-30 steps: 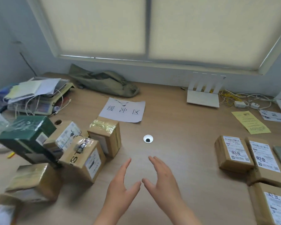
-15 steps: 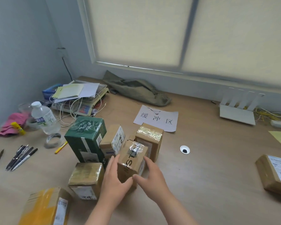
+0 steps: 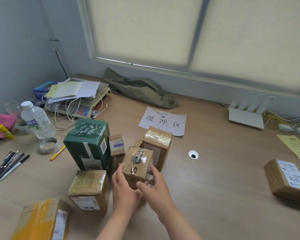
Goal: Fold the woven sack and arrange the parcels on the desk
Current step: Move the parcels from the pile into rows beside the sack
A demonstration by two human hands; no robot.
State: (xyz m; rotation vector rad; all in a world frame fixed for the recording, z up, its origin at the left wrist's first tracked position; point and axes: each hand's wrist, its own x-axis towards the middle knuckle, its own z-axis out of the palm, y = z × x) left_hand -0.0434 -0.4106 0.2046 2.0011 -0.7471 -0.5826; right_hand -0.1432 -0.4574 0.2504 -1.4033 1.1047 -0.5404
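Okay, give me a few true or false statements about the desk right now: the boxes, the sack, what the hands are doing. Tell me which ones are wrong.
1. The left hand and the right hand both hold the small brown box marked S. True.
2. The olive sack lies crumpled at the back of the desk, below the window. True.
3. The green box lies flat on its side. False: the green box stands upright, left of the held box.
4. The water bottle stands at the desk's right end. False: the water bottle stands at the left end, behind the tape roll.
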